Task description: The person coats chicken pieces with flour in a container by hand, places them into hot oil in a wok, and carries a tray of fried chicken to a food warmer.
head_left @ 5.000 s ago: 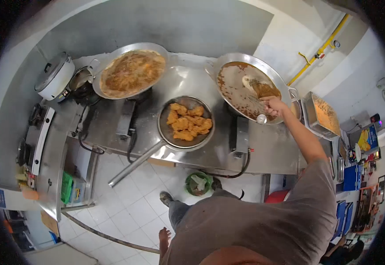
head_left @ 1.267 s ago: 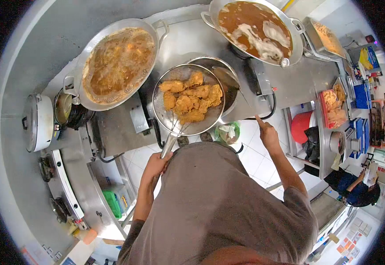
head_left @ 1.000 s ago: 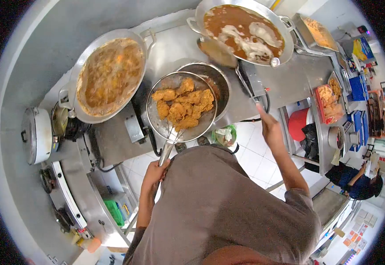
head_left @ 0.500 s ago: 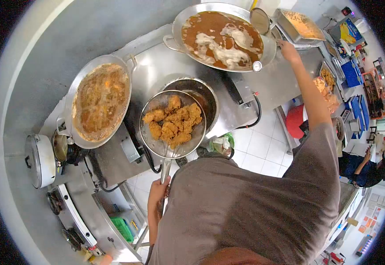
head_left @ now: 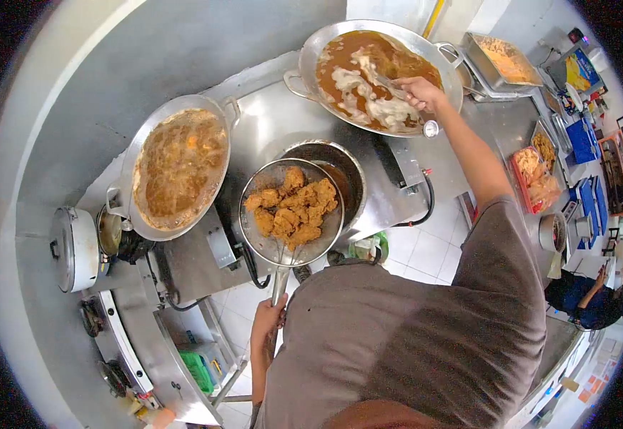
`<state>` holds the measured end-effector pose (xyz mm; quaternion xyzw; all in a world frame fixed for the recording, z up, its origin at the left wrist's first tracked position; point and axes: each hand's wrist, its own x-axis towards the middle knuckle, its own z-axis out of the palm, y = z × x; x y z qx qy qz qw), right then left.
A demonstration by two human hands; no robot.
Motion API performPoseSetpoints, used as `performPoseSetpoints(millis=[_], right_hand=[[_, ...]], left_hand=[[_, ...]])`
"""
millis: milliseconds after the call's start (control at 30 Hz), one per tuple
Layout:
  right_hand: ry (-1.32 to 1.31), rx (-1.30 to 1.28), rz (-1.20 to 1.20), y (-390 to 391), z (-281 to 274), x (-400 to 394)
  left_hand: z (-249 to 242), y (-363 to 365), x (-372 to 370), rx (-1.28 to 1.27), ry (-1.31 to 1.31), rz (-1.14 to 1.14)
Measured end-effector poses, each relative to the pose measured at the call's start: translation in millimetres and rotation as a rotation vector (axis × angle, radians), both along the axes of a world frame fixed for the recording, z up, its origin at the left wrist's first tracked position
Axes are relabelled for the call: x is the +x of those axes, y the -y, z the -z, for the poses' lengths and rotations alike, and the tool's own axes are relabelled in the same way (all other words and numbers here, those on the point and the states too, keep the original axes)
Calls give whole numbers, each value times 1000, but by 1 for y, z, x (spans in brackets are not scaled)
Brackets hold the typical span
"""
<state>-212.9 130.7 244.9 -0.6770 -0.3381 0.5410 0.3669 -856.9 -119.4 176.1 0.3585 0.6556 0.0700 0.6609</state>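
Note:
My left hand (head_left: 268, 319) is wrapped round the metal handle of a large round strainer (head_left: 249, 236). Brown fried pieces (head_left: 295, 207) lie in the strainer, which overlaps a deep dark-stained pot (head_left: 354, 187). At the upper right, my right hand (head_left: 420, 94) is closed over a wide pan (head_left: 454, 80) of brown oil with pale foam. It grips a thin metal utensil (head_left: 390, 87) whose tip reaches toward the foam. A round thermometer (head_left: 431, 129) sits at this pan's near rim.
A second pan (head_left: 160, 234) of bubbling oil stands on the left, near a white lidded pot (head_left: 75, 250). A metal tray (head_left: 504, 61) and a red container of food (head_left: 533, 179) are at the right. Another person in dark clothes (head_left: 586, 300) is at the far right.
My right hand has moved left from the pan's right-hand side to over its oil, now with the thin utensil. The round sieve near it has dropped back from that hand. The view has shifted slightly.

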Motion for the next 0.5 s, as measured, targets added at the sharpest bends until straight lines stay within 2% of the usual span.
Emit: performPoseSetpoints(millis=[67,233,333,500], right_hand=[[-192,33,36,1,-2,-21],[-476,138,93,8,-11,-69],[-495,144,173,4,-13,-81],[-512,226,151,8,-16,-66]], left_hand=[[2,-1,-3,-4,28,21],[-9,-2,2,-4,-11,2],[-7,-4,-1,-12,-13,7],[-15,-8,0,7,-17,45]])
